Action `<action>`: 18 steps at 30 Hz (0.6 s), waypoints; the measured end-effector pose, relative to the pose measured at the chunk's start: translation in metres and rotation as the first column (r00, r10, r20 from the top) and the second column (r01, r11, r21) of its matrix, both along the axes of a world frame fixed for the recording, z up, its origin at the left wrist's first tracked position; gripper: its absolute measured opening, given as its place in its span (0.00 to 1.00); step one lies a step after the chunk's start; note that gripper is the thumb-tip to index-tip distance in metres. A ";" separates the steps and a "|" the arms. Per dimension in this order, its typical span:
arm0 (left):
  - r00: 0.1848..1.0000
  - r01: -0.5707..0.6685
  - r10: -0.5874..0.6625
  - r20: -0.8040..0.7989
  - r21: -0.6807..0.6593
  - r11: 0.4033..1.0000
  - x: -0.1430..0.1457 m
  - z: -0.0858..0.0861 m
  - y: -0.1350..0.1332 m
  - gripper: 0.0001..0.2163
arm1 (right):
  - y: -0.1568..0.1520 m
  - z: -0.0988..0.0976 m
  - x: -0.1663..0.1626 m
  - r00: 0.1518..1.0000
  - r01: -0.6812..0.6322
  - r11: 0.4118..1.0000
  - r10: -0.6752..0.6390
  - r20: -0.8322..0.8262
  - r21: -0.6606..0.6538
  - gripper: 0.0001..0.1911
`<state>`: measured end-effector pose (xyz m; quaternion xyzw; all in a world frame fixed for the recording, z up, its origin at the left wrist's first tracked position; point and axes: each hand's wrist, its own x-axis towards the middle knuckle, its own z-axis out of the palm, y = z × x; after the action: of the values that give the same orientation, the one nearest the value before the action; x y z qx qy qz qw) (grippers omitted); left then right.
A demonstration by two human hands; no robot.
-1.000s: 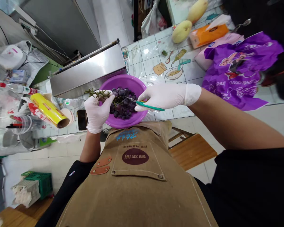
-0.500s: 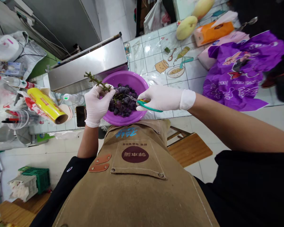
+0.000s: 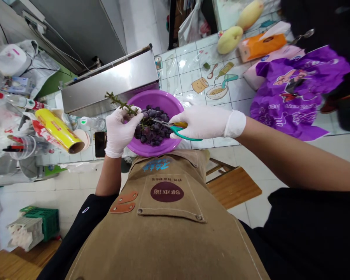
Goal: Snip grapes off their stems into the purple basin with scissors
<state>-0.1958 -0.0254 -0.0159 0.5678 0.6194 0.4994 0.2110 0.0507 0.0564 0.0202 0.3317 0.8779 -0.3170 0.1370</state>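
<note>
My left hand (image 3: pixel 121 130), in a white glove, is closed around a green grape stem (image 3: pixel 119 103) whose bare upper end sticks out above the fingers. Dark purple grapes (image 3: pixel 153 134) lie below and beside it in a purple basin (image 3: pixel 134 147). In my gloved right hand (image 3: pixel 207 122) is a pair of scissors (image 3: pixel 183 134) with green and yellow handles. Their blades point left into the grapes, close to the stem. Whether the blade tips touch a stalk I cannot tell.
Behind the basin stands a steel box (image 3: pixel 111 79). Left are a phone (image 3: pixel 100 144), a plastic bottle (image 3: pixel 93 123) and a yellow film roll (image 3: pixel 58 130). Right lie a purple bag (image 3: pixel 297 93), an orange tissue pack (image 3: pixel 262 43) and yellow melons (image 3: pixel 230 40). A wooden stool (image 3: pixel 235 186) stands below the table edge.
The scissor handles have spread apart, showing more of the yellow one. My right hand has shifted slightly right. My left hand keeps its hold on the stem.
</note>
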 end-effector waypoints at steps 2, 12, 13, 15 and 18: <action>1.000 0.019 -0.019 0.012 0.005 1.000 0.000 0.000 0.000 0.04 | 0.001 -0.001 -0.001 1.000 0.000 1.000 0.000 -0.001 0.003 0.20; 0.997 0.043 -0.045 -0.062 -0.020 0.999 -0.005 -0.007 0.000 0.04 | 0.000 -0.007 -0.002 1.000 -0.001 0.999 -0.001 -0.029 -0.047 0.14; 0.996 0.043 -0.045 -0.075 -0.027 0.999 -0.006 -0.008 0.000 0.04 | 0.001 -0.009 -0.001 0.999 0.003 0.998 -0.005 -0.035 -0.064 0.14; 0.995 0.042 -0.045 -0.093 -0.032 0.999 -0.008 -0.010 -0.001 0.03 | 0.004 -0.013 0.005 0.999 0.022 0.995 -0.027 -0.048 -0.096 0.15; 0.995 0.055 -0.056 -0.084 -0.012 0.998 -0.010 -0.012 -0.002 0.02 | 0.009 -0.018 0.016 0.994 0.093 0.991 -0.099 -0.054 -0.097 0.20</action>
<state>-0.2059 -0.0276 -0.0278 0.6041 0.6143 0.4661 0.2013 0.0665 0.0658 0.0026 0.3573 0.8486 -0.3738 0.1112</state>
